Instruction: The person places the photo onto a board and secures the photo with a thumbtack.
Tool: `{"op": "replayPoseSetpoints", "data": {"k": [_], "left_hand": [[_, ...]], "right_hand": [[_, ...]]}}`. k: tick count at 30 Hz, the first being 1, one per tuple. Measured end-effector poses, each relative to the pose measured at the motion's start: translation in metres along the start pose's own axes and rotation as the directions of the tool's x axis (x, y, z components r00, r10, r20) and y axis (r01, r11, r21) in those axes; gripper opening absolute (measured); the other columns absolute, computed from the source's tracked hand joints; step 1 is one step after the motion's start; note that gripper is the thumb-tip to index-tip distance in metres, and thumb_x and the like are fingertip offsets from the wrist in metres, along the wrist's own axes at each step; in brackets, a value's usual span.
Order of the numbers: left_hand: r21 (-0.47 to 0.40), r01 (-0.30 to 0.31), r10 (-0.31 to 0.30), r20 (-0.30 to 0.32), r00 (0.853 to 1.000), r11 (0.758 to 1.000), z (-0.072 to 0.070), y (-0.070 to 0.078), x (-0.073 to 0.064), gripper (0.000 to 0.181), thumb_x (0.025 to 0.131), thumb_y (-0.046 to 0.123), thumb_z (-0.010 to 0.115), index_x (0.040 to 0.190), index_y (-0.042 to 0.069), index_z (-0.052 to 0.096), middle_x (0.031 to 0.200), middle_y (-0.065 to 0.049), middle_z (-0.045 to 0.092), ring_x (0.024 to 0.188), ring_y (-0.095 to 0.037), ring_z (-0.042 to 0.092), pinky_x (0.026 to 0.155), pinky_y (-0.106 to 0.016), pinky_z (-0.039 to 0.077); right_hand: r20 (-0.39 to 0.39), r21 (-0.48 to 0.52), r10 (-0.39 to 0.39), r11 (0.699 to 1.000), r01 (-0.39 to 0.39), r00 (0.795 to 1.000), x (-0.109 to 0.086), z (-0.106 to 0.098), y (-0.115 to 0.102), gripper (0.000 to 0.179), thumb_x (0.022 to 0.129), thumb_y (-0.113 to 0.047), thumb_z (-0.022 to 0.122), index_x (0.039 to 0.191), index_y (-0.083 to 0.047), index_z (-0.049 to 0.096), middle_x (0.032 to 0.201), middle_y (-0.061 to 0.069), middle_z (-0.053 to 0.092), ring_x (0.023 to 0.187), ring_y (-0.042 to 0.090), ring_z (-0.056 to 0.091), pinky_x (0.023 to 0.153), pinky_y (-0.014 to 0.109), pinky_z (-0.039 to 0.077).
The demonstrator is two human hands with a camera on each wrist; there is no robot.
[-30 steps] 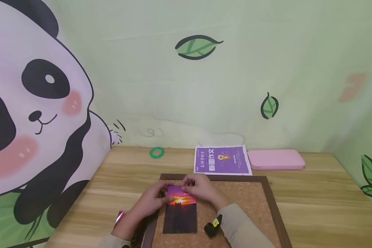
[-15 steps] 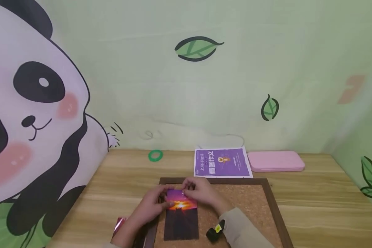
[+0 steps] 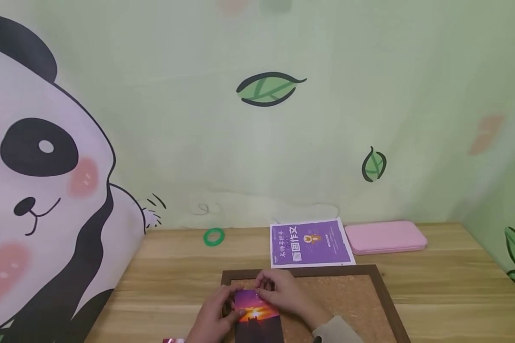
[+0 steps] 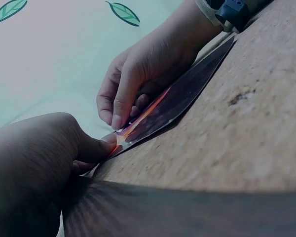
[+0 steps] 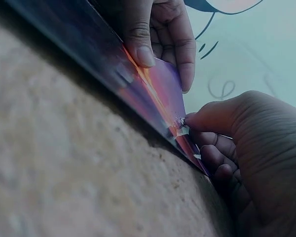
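Note:
A glossy sunset photo, purple and orange over dark, lies on a cork board with a brown frame. My left hand grips its left side near the top, thumb on the picture. The right hand pinches the photo's top edge, thumb in front and the other fingers curled behind. Under that thumb, a small shiny bit shows in the right wrist view; I cannot tell what it is. In the left wrist view, part of the photo stands slightly off the cork.
Behind the board lie a purple booklet and a pink case. A green ring is at the back left of the wooden table. A shiny red item peeks in at the bottom left. A panda-print cloth hangs behind.
The head view has tilted upward, so the table and hands sit lower in it. Both hands stay at the top of the photo, with little movement.

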State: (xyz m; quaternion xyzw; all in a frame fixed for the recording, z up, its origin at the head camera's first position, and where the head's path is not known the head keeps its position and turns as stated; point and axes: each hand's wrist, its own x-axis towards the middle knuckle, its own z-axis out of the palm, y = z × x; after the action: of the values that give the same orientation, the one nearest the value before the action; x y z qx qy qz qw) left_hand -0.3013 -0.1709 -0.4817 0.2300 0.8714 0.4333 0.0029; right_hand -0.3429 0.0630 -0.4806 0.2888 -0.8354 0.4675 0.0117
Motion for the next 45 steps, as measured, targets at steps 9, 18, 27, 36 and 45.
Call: {"op": "replayPoseSetpoints", "data": {"k": [9, 18, 27, 36, 45], "left_hand": [[0.080, -0.015, 0.019, -0.044, 0.999, 0.997, -0.002, -0.001, 0.003, 0.043, 0.088, 0.010, 0.077, 0.129, 0.011, 0.063, 0.093, 0.006, 0.056, 0.080, -0.008, 0.053, 0.067, -0.026, 0.047], [0.143, -0.044, 0.054, -0.067, 0.996, 0.989, -0.008, 0.005, 0.020, 0.045, 0.087, 0.007, 0.077, 0.129, 0.010, 0.063, 0.094, 0.005, 0.058, 0.083, -0.012, 0.054, 0.068, -0.028, 0.045], [0.157, -0.061, 0.080, -0.113, 0.990, 0.986, -0.009, 0.010, 0.027, 0.045, 0.086, 0.005, 0.078, 0.129, 0.011, 0.064, 0.093, 0.005, 0.055, 0.081, -0.012, 0.052, 0.068, -0.028, 0.044], [0.134, -0.050, 0.066, -0.116, 0.991, 0.990, 0.004, 0.004, 0.014, 0.042, 0.086, 0.007, 0.079, 0.125, 0.007, 0.064, 0.093, 0.001, 0.056, 0.080, -0.014, 0.052, 0.067, -0.028, 0.045], [0.030, -0.006, 0.011, -0.159, 0.987, 1.000, 0.003, 0.001, 0.004, 0.051, 0.084, 0.002, 0.079, 0.130, 0.002, 0.057, 0.101, -0.002, 0.057, 0.088, -0.017, 0.054, 0.075, -0.030, 0.048]], "right_hand": [[0.002, -0.009, 0.017, 1.000, -0.017, 1.000, 0.006, 0.000, 0.001, 0.005, 0.088, -0.012, 0.073, 0.092, -0.013, 0.069, 0.078, -0.011, 0.063, 0.070, 0.003, 0.057, 0.066, 0.024, 0.050], [-0.025, -0.044, 0.035, 0.998, -0.036, 0.999, 0.016, -0.012, 0.001, 0.005, 0.090, -0.014, 0.073, 0.093, -0.016, 0.069, 0.081, -0.009, 0.064, 0.074, 0.008, 0.058, 0.068, 0.027, 0.050], [0.005, -0.058, 0.041, 0.997, -0.041, 0.999, 0.023, -0.022, -0.005, 0.005, 0.091, -0.013, 0.073, 0.095, -0.014, 0.070, 0.082, -0.007, 0.064, 0.075, 0.011, 0.059, 0.069, 0.029, 0.050], [-0.001, -0.055, 0.141, 0.988, -0.141, 0.990, 0.007, -0.010, -0.004, 0.006, 0.088, -0.014, 0.075, 0.092, -0.014, 0.070, 0.080, -0.005, 0.062, 0.074, 0.012, 0.057, 0.068, 0.030, 0.048], [-0.078, -0.042, 0.186, 0.981, -0.190, 0.979, 0.004, 0.001, -0.012, 0.008, 0.086, -0.015, 0.078, 0.088, -0.014, 0.070, 0.079, -0.004, 0.064, 0.074, 0.014, 0.059, 0.069, 0.033, 0.049]]}}
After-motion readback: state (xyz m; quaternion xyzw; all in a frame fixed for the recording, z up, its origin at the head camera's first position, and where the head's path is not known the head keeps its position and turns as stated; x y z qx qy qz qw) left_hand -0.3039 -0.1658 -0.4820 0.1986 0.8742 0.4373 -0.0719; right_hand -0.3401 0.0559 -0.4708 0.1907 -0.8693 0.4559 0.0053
